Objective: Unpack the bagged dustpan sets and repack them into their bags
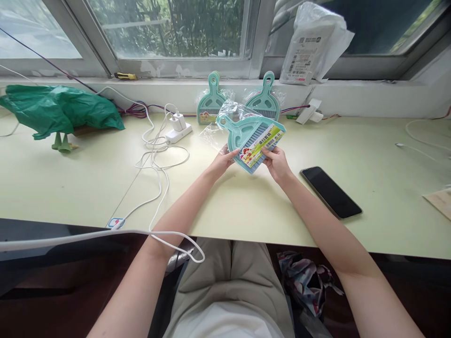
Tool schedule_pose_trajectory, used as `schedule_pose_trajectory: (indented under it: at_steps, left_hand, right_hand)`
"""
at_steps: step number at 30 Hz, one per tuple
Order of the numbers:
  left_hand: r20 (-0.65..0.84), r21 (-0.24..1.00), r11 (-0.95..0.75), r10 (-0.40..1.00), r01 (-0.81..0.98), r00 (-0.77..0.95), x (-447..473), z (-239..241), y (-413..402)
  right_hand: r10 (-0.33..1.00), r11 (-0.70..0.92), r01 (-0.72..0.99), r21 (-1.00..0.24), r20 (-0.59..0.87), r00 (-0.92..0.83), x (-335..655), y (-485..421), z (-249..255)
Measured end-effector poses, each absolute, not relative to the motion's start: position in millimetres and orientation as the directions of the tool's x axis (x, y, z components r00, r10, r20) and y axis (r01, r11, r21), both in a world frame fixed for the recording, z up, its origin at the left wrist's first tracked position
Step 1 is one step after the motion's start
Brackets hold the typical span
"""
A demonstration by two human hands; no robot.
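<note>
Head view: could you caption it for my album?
Left hand and right hand hold a bagged teal dustpan set over the desk, phone nearby.

Dustpan set [254,139]: smooth teal plastic, glossy clear wrap
Table [70,183]: matt pale laminate
Phone [330,192]: glossy black glass
Left bag [59,109]: crinkled green plastic

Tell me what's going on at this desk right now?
A seated person holds a bagged teal dustpan set above the desk with both hands: the left hand grips its lower left edge and the right hand its lower right. Two spare sets lean against the wall under the window. A phone lies to the right, with white cables and a green bag to the left.
</note>
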State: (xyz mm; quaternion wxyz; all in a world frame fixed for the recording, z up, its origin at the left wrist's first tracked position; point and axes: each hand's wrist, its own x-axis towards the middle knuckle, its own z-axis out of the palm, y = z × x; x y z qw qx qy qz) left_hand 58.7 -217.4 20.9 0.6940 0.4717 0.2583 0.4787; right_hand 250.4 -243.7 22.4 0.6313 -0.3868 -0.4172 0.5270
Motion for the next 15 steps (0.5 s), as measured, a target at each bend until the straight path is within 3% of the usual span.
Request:
schedule_pose_trajectory:
  at_steps: [9,15]
  left_hand:
    - [0.006,0.903,0.233,0.833,-0.362,0.553,62.0,18.9,-224.6]
    - [0.005,0.907,0.209,0.862,-0.364,0.506,68.3,15.6,-225.9]
  right_hand:
    - [0.989,0.14,-0.363,-0.921,0.113,0.097,249.0,-244.4,23.3]
    - [0.985,0.154,-0.374,-0.914,0.112,0.13,245.3,-245.1,22.0]
